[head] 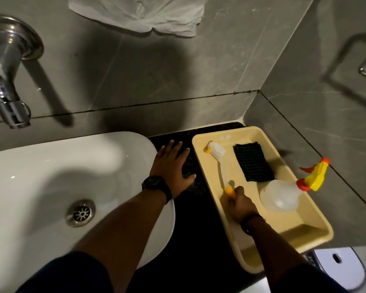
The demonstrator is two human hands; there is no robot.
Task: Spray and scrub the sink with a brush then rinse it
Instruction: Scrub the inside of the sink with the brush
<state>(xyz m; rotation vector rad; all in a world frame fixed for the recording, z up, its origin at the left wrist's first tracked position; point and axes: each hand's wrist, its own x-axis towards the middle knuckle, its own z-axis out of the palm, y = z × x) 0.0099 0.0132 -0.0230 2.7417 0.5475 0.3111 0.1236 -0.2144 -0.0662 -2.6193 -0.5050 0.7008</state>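
Yellow-handled brush (218,163) lies in tray (287,227), gripped by right hand (242,206).

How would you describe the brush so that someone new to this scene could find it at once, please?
Look right of the white sink to the cream tray on the dark counter. The brush lies along the tray's left side, its handle end in the right hand. Unlike the green pad and clear spray bottle beside it, it is long and thin, with white bristles and yellow-orange trim.

The right hand (242,205) hides the brush (219,163) handle's end.
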